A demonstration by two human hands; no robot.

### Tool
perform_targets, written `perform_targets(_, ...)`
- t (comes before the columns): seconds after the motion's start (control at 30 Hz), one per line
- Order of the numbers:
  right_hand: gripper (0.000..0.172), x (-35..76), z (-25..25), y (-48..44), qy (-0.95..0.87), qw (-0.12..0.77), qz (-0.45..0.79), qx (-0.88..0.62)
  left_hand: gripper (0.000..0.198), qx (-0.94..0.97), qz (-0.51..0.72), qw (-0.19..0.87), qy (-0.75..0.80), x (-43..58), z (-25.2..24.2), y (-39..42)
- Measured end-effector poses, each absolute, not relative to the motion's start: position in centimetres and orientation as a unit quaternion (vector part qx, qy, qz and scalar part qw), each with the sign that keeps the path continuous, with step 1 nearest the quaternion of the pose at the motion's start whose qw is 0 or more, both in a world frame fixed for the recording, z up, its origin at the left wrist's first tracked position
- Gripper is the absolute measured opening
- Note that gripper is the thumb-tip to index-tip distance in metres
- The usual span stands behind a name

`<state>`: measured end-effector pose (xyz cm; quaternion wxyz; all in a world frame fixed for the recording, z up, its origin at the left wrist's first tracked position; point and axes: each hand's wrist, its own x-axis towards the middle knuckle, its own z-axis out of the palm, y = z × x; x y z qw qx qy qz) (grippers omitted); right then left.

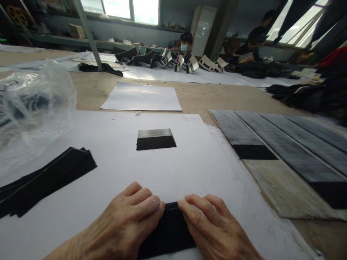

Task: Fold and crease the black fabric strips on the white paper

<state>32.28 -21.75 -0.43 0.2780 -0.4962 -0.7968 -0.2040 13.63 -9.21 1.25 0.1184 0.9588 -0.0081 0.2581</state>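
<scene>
Both our left hand and right hand press flat, fingers extended, gripping nothing, on the black rectangular fabric piece over white paper sheet; best kept evenly pressed, edges square.

Daylight from blown-out windows along the top of the frame and at upper right; the room behind is dim by contrast. White paper mid-frame is evenly lit with mild glare, and only soft shadows sit under the hands at bottom centre. Wide-angle bend curves the edges, the plastic bag at left is smeared soft, and the far background is hazy.
</scene>
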Motion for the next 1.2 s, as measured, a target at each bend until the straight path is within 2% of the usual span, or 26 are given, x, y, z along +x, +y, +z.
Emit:
perform_targets(0.1, 0.035, 32.3, 0.4, -21.7, -0.820, 0.229, -0.188, -0.490, 0.027, 0.960, 0.256, 0.110, -0.009, 13.8, 1.2, -9.3)
perform_targets(0.27, 0.033, 32.1, 1.4, -21.4, -0.830, 0.228, -0.173, -0.478, 0.031, 0.959, 0.258, 0.114, -0.012, 14.2, 1.3, -9.3)
perform_targets(0.47, 0.022, 30.5, 0.8, -20.2, -0.806, 0.223, -0.253, -0.487, 0.041, 0.956, 0.258, 0.138, 0.006, 14.5, 1.5, -9.8)
perform_targets(0.67, 0.022, 29.9, 0.2, -19.8, -0.812, 0.209, -0.280, -0.467, 0.034, 0.966, 0.237, 0.098, -0.006, 12.8, 2.4, -9.2)
perform_targets(0.87, 0.023, 30.2, 0.4, -20.0, -0.824, 0.180, -0.270, -0.465, 0.027, 0.960, 0.237, 0.149, 0.019, 11.4, 2.4, -8.4)
perform_targets(1.1, 0.026, 30.1, 0.8, -19.9, -0.827, 0.137, -0.287, -0.464, 0.031, 0.963, 0.222, 0.153, 0.019, 11.6, 1.6, -8.5)
perform_targets(1.2, 0.026, 29.6, 0.8, -19.6, -0.816, 0.149, -0.308, -0.466, 0.031, 0.960, 0.238, 0.145, -0.002, 11.7, 1.2, -8.3)
